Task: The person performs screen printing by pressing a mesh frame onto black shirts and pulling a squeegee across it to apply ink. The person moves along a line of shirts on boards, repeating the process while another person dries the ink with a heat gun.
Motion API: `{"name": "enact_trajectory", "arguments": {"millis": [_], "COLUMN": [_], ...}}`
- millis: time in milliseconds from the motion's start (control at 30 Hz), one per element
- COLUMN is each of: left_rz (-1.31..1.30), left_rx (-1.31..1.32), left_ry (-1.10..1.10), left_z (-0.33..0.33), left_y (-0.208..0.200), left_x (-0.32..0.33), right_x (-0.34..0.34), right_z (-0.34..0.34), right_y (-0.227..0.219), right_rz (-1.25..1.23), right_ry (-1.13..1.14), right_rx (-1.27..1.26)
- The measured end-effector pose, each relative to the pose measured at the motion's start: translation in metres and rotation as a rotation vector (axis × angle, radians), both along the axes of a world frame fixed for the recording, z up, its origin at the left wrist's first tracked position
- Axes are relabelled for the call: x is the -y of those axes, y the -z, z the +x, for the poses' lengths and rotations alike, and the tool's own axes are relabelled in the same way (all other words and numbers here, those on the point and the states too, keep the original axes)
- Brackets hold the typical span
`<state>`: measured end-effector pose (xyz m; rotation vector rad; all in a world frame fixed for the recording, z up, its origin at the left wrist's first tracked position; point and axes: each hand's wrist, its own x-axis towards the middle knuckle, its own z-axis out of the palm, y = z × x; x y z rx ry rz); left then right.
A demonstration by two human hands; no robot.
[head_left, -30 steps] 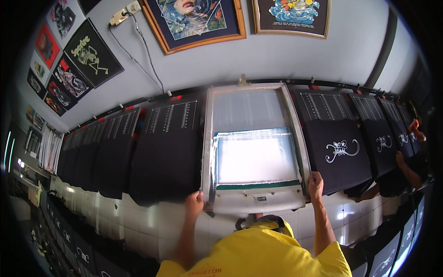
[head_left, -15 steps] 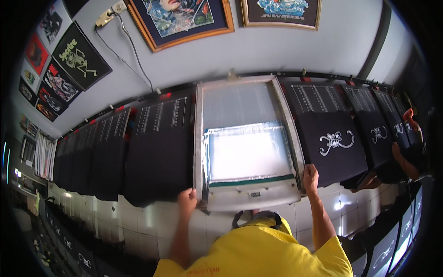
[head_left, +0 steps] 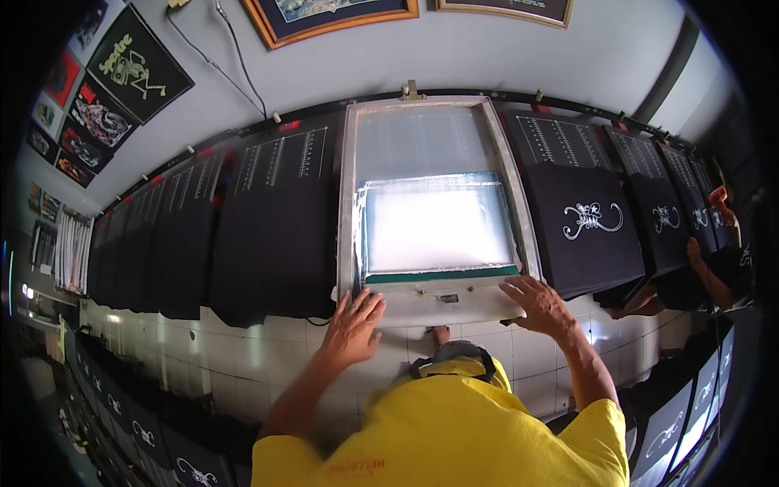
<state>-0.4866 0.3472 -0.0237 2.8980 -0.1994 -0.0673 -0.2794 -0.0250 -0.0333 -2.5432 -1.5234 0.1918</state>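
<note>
1. A pale screen frame (head_left: 349, 187) encloses a bright white panel (head_left: 438, 227), with a dark green strip (head_left: 442, 275) along the panel's near edge.
2. The left grip (head_left: 354, 329), a bare hand, rests with fingers spread at the screen frame's near left corner.
3. The right grip (head_left: 542, 307), also bare, lies palm down, fingers extended over the screen frame's near right corner.
4. Just left of the screen frame hangs a plain black cloth (head_left: 272, 260).
5. Just right of the screen frame, a black cloth bears a white ornament (head_left: 592, 221).
6. Far right of the screen frame shows a co-worker's arm (head_left: 711, 280).
</note>
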Motion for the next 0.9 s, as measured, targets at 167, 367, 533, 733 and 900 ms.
{"name": "enact_trajectory", "arguments": {"millis": [167, 367, 533, 733, 900], "left_rz": [-0.071, -0.074, -0.117, -0.131, -0.034], "left_rx": [-0.171, -0.181, -0.033, 0.162, 0.241], "left_ry": [-0.120, -0.179, -0.222, -0.182, -0.144], "left_z": [0.038, 0.097, 0.094, 0.079, 0.041], "left_y": [-0.009, -0.015, -0.018, -0.015, 0.018], "left_x": [0.000, -0.023, -0.028, -0.022, -0.002], "right_x": [-0.017, -0.049, -0.058, -0.044, -0.029], "right_z": [0.026, 0.052, 0.057, 0.037, -0.003], "right_y": [-0.021, -0.029, -0.051, -0.026, -0.004], "right_rz": [0.034, 0.009, 0.008, 0.179, 0.200], "right_ry": [-0.041, 0.187, 0.170, 0.155, 0.161], "right_rx": [-0.021, -0.061, 0.003, 0.112, 0.121]}}
